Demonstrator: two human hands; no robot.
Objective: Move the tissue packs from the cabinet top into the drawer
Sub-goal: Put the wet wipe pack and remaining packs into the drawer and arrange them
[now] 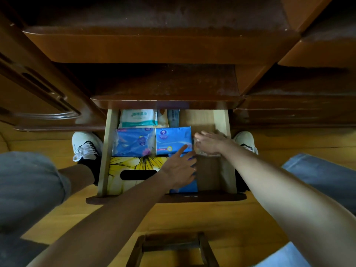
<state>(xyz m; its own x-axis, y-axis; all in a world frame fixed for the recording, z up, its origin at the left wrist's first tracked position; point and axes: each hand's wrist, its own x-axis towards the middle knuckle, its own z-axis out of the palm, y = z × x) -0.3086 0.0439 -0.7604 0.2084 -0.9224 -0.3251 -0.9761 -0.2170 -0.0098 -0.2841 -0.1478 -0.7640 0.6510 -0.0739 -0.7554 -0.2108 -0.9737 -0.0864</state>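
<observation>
The wooden drawer (105, 155) is pulled out below the dark cabinet top (165, 87). Inside lie two blue tissue packs side by side (133, 141) (172, 138), a yellow flowered tissue box (134, 170) and a white wipes pack (137, 117). My left hand (180, 169) lies flat, fingers spread, on another blue tissue pack (185, 187) near the drawer front. My right hand (209, 142) is curled around a small clear-wrapped pack (200, 152) at the drawer's right side; most of that pack is hidden.
Bare drawer floor (209, 174) shows at the right front. White sneakers (86, 144) (245, 140) stand on both sides of the drawer on the wooden floor. A wooden stool (171, 247) sits below my arms. Cabinet doors flank the drawer.
</observation>
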